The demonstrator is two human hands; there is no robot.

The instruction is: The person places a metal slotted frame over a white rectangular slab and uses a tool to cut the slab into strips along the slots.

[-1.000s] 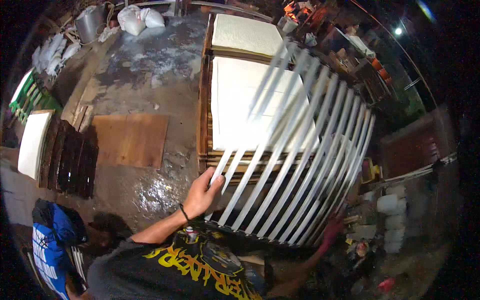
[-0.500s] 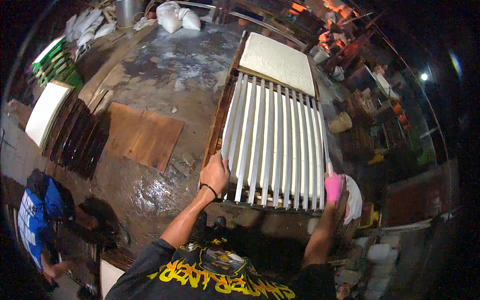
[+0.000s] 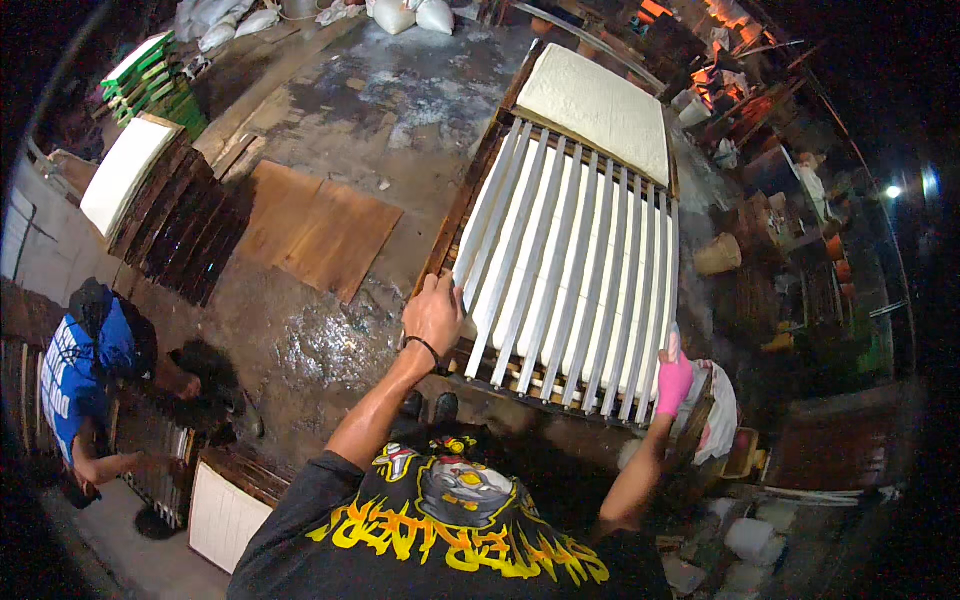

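A grid of long white slats (image 3: pixel 570 265) lies flat over a white slab in a dark wooden tray (image 3: pixel 450 225). My left hand (image 3: pixel 434 313), with a black band on the wrist, grips the near left corner of the slat grid. My right hand (image 3: pixel 673 381), in a pink glove, holds the near right corner. A second white slab (image 3: pixel 598 108) fills the tray just beyond.
A wooden board (image 3: pixel 320 230) lies on the wet concrete floor at left. Stacked dark trays with a white slab (image 3: pixel 125 175) stand far left. A person in blue (image 3: pixel 85 370) crouches at lower left by another tray. White sacks (image 3: pixel 420 14) sit at the back; clutter lines the right.
The slat grid was tilted up in the air a second ago; it now lies flat on the tray. Both hands have stayed on its near corners as it came down.
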